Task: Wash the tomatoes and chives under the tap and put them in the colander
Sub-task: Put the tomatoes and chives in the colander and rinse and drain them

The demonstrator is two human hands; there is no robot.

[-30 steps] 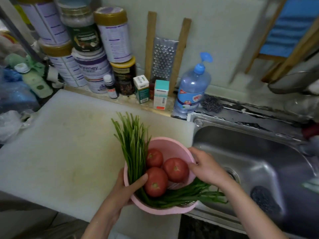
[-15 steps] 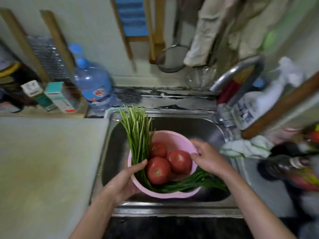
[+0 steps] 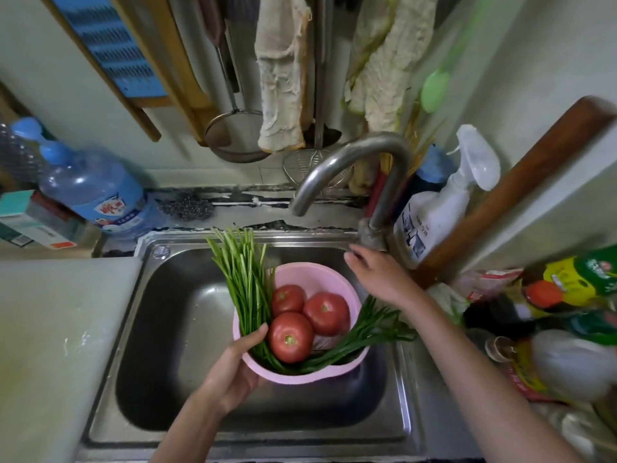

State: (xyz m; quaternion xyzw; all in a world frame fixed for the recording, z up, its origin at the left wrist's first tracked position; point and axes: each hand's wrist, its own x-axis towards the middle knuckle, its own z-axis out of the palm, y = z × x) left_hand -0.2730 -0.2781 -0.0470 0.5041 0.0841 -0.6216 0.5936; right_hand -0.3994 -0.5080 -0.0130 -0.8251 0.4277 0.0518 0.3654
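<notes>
A pink colander [image 3: 317,274] hangs over the steel sink [image 3: 173,329], held up by my left hand [image 3: 238,365], whose thumb hooks over its near-left rim. Inside lie three red tomatoes [image 3: 290,335] and a bunch of green chives [image 3: 243,279] that sticks out over the rim at the back left and the right. My right hand [image 3: 377,272] is off the colander, its fingers reaching to the base of the curved metal tap [image 3: 350,165] at the sink's back right. No water runs from the spout.
A white cutting board [image 3: 56,335] covers the counter to the left. A blue soap bottle [image 3: 96,192] and small boxes stand behind it. A white spray bottle [image 3: 440,208], oil bottles and bags crowd the right. Cloths and strainers hang on the wall above the tap.
The colander went from the cutting board to over the sink. My right hand let go of its rim and rose to the tap's base. My left hand keeps its hold.
</notes>
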